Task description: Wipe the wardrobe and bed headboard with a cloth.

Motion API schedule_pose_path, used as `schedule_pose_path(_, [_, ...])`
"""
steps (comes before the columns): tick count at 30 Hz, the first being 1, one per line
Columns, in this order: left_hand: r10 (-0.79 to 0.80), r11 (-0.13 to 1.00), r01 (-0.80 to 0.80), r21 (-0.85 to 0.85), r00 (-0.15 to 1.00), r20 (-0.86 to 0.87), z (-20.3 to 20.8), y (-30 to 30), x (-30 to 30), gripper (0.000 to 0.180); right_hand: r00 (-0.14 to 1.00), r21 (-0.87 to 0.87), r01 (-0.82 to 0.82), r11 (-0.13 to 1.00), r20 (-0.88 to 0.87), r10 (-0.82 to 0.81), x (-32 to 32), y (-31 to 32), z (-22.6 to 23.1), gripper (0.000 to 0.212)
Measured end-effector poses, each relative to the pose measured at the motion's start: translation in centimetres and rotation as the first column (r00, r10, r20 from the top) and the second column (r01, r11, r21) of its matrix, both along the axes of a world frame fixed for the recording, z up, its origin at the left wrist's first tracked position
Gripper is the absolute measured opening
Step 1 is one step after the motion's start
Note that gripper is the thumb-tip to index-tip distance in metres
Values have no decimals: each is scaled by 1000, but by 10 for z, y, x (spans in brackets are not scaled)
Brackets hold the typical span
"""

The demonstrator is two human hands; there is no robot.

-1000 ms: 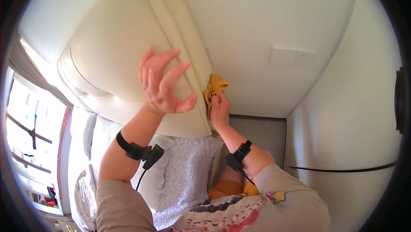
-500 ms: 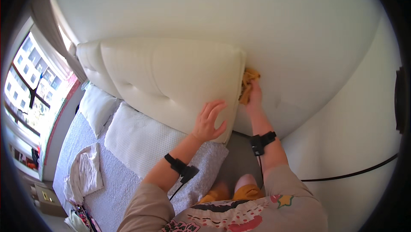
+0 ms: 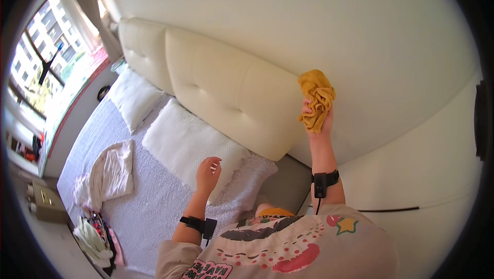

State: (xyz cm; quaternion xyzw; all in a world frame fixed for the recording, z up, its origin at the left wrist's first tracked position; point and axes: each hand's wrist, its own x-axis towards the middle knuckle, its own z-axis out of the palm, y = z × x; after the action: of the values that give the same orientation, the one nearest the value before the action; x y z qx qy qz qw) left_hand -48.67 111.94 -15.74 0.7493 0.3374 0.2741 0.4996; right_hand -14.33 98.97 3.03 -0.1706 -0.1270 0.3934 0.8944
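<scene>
**Right hand holds yellow cloth at headboard edge; left hand free above the bed**

The person stands at the head corner of the bed (image 3: 154,196), in a light printed top, with a black strap on each wrist.

Left hand (image 3: 208,172): raised over the near edge of the bed, fingers loosely curled, gripping nothing. It hangs above the nearer white pillow (image 3: 188,142) and the grey textured cover; whether it touches either cannot be told.

Right hand (image 3: 318,119): lifted, fingers closed around a crumpled yellow cloth (image 3: 315,96). The cloth sits at the right end of the cream padded headboard (image 3: 226,91), against the pale wall (image 3: 319,27) just beside that edge.

Further along the bed, a second white pillow (image 3: 135,99) lies against the far section of the headboard. A pale crumpled garment (image 3: 110,173) lies toward the foot-side edge of the bed.

On the floor past that edge lie a small box (image 3: 46,202) and a heap of mixed fabrics (image 3: 95,232). A window (image 3: 36,68) fills the far side.
</scene>
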Motion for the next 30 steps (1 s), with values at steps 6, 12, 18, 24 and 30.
schedule_pose_path(6, [-155, 987, 157, -44, 987, 49, -35, 5, 0, 11, 894, 105, -433, 895, -74, 441, -30, 10, -26, 47])
schedule_pose_path(12, [-388, 911, 368, -186, 918, -85, -15, 13, 1, 25, 881, -165, -467, 869, -178, 439, -95, -3, -78, 61])
schedule_pose_path(18, [-430, 499, 595, -629, 801, 416, -24, 4, 2, 54, 772, -356, -634, 687, -236, 590, -143, 1, -132, 74])
schedule_pose_path(24, [-187, 309, 496, -812, 869, 459, 3, 17, 9, 65, 632, -284, -772, 569, -441, 637, -150, 30, -158, 87])
schedule_pose_path(30, [235, 321, 212, -923, 926, 294, -17, 15, -10, 56, 479, -343, -871, 351, -437, 762, -168, 72, -157, 91])
